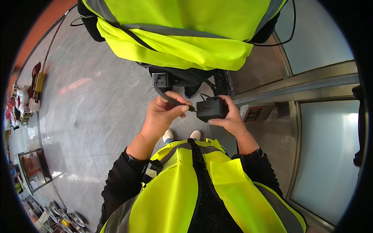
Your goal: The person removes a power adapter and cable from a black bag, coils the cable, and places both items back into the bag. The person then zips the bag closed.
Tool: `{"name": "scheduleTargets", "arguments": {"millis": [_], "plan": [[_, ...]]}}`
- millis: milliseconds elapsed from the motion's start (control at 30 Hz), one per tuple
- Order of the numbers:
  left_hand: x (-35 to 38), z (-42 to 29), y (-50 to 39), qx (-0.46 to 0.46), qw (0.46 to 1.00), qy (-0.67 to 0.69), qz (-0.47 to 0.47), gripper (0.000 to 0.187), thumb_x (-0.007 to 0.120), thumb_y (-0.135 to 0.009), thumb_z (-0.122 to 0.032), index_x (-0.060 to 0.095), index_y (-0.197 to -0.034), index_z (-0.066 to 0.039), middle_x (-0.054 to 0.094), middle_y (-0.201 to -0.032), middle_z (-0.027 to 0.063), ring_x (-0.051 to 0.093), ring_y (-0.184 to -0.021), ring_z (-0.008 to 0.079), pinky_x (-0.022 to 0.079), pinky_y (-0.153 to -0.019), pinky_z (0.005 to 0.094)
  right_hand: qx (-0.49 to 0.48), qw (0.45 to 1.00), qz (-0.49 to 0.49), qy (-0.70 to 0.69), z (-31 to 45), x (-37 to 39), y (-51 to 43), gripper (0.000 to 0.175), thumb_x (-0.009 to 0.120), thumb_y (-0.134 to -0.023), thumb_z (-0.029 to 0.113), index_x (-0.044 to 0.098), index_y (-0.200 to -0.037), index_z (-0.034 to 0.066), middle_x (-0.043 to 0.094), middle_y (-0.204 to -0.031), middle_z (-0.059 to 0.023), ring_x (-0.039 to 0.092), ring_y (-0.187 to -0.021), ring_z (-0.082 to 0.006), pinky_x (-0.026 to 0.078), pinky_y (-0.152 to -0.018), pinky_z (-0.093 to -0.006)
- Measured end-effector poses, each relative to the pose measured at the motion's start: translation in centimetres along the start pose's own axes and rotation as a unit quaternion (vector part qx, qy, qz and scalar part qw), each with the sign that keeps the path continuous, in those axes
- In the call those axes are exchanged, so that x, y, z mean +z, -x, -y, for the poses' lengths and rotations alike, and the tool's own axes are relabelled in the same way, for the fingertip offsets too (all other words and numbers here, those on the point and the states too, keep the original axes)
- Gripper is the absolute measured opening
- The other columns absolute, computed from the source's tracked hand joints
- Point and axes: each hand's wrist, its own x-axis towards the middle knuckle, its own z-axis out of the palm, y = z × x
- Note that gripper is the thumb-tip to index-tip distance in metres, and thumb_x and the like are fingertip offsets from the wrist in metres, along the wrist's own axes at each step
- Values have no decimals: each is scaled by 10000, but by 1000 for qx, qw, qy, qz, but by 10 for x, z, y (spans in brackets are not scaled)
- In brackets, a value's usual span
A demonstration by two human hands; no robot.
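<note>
My left hand point(164, 112) pinches a thick black cable point(172, 100) between thumb and fingers, close to its plug. That plug point(192, 108) points at the left side of a black box-shaped device point(210, 109); whether the two touch, I cannot tell. Fingers and thumb of my right hand point(231, 116) grip the device from its right end. A thin black cord loops over the top of the device. Just beyond my left hand, a second black box with slots point(160, 80) sits at the waist of a person in a yellow vest point(180, 32), and the thick cable runs up to it.
Frosted glass panels in metal frames point(326, 157) stand on the right. Grey tiled floor point(87, 116) extends to the left. Metal bowls or pans point(64, 218) lie at lower left, near a framed stand point(34, 170). Assorted goods point(24, 102) line the far left.
</note>
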Motion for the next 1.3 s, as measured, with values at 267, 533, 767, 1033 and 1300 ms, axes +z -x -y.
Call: {"name": "scheduleTargets", "arguments": {"millis": [267, 533, 767, 1033, 1300], "plan": [[7, 12, -13, 15, 999, -37, 22, 127, 674, -828, 44, 644, -929, -28, 675, -893, 37, 563, -745, 75, 488, -690, 224, 25, 999, 22, 2, 4, 13, 5, 836, 869, -587, 100, 425, -1290, 18, 560, -1148, -106, 541, -1074, -187, 431, -946, -312], [4, 22, -13, 21, 996, -81, 33, 126, 655, -831, 66, 639, -916, -26, 658, -868, 14, 563, -757, 65, 489, -708, 214, -12, 1000, 12, 24, 7, 22, 9, 841, 880, -578, 249, 470, -1263, -14, 621, -1111, -163, 610, -1025, -241, 472, -904, -334], [5, 23, -10, 41, 993, -108, 35, 134, 644, -833, 75, 630, -919, -28, 651, -854, 4, 577, -788, 73, 500, -742, 223, -21, 999, 24, 13, 9, 25, 12, 807, 869, -602, 246, 479, -1258, -16, 621, -1112, -164, 608, -1026, -225, 474, -906, -326], [5, 21, -8, 53, 986, -157, 25, 131, 684, -811, 40, 658, -932, -3, 668, -837, 10, 593, -776, 75, 512, -750, 224, -3, 998, 45, 35, 15, 25, 11, 787, 857, -648, 186, 439, -1282, -24, 574, -1145, -120, 552, -1055, -179, 443, -938, -310], [-1, 21, -8, 41, 957, -287, 9, 124, 735, -769, -6, 711, -891, -9, 686, -778, 51, 599, -722, 97, 513, -711, 258, -11, 996, 60, 57, 12, 28, 12, 829, 864, -641, 169, 404, -1308, -7, 565, -1148, -116, 556, -1058, -184, 453, -928, -309]]}}
